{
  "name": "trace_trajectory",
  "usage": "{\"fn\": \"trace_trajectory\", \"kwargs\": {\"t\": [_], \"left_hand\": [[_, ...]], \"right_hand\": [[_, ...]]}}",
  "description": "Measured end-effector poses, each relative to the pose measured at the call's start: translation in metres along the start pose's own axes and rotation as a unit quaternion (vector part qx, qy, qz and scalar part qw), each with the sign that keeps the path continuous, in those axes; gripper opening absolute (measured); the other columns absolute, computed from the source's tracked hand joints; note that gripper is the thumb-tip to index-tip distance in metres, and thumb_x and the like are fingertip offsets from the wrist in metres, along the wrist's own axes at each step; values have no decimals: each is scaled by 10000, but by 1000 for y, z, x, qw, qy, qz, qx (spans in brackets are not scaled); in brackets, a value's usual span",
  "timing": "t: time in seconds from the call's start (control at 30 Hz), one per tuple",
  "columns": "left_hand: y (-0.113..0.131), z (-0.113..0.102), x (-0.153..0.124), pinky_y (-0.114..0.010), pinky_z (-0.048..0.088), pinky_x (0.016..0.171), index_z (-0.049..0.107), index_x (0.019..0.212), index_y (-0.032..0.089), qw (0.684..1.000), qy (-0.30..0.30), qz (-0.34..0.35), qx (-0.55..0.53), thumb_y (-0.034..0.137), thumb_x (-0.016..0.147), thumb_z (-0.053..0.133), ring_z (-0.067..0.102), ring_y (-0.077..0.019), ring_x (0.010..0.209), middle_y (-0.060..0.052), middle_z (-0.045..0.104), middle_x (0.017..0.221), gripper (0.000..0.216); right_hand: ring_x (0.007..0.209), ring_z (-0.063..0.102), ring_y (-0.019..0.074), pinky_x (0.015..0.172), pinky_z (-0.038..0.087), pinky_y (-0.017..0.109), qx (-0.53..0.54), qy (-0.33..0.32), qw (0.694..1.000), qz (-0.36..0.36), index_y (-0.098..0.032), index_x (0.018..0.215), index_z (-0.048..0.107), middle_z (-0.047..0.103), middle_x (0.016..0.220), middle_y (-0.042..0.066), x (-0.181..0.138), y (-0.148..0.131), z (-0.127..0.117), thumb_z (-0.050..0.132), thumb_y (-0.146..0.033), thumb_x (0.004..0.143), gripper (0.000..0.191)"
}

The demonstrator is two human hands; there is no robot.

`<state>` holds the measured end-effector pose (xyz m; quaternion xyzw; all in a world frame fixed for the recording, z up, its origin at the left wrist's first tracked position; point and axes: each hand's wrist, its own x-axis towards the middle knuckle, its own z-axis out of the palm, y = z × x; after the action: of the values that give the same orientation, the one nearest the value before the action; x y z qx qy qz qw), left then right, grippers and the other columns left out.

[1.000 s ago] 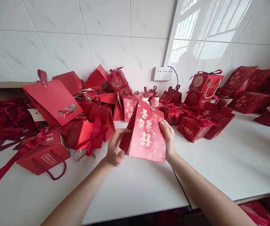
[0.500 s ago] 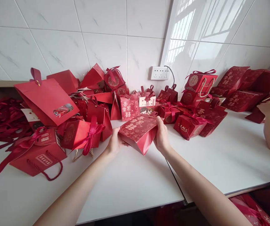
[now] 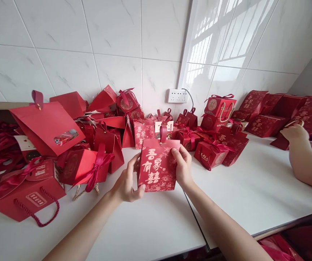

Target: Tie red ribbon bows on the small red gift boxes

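Between my two hands is a red gift box (image 3: 158,168) with pale printed characters and flowers, its front turned toward me. A ribbon loop (image 3: 163,133) stands up from its top edge. My left hand (image 3: 128,181) grips the box at its left side, thumb at the lower front corner. At the upper right edge, my right hand (image 3: 182,165) holds it with the thumb pressed on the front. Behind it stand a similar printed box (image 3: 142,133) and one with a white panel, partly hidden by the held box.
Red boxes with bows and cord handles crowd the left, including a large box (image 3: 30,192). More boxes (image 3: 212,154) stand right of centre. At far right a co-worker's hand (image 3: 297,132) is near stacked boxes. A power strip (image 3: 177,96) is on the tiled wall.
The held box has turned from lying tilted to upright, its printed front now facing me. Both hands have shifted grip on it. The view has tilted up and moved slightly right.
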<state>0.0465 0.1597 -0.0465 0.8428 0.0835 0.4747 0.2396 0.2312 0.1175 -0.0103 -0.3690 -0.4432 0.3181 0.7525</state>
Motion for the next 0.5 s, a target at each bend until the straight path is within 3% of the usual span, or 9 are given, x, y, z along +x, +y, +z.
{"fn": "trace_trajectory", "kwargs": {"t": [0.3, 0.4, 0.5], "left_hand": [[2, -1, -1, -455, 514, 863, 115, 1452, 228, 999, 21, 36, -13, 389, 815, 524, 548, -325, 1127, -176, 428, 1334, 774], [1, 0, -2, -457, 504, 888, 150, 1444, 251, 999, 36, 9, -27, 420, 825, 524, 550, -317, 1126, -154, 453, 1333, 743], [-4, -1, -2, -434, 518, 858, 189, 1422, 300, 994, 74, -34, -67, 488, 830, 523, 596, -281, 1047, -112, 527, 1273, 705]], "right_hand": [[713, 577, 163, 678, 474, 273, -1, -49, 998, -30, -205, 826, 610, 647, 792, 0, -8, -18, 5, 606, -413, 786, 211], [747, 596, 174, 691, 487, 283, -10, -68, 997, -27, -204, 848, 587, 654, 832, 12, -6, -16, 5, 575, -430, 811, 229], [802, 606, 194, 711, 499, 307, -71, -133, 988, -38, -194, 930, 565, 658, 899, 37, -3, -15, 1, 547, -457, 817, 287]]}}
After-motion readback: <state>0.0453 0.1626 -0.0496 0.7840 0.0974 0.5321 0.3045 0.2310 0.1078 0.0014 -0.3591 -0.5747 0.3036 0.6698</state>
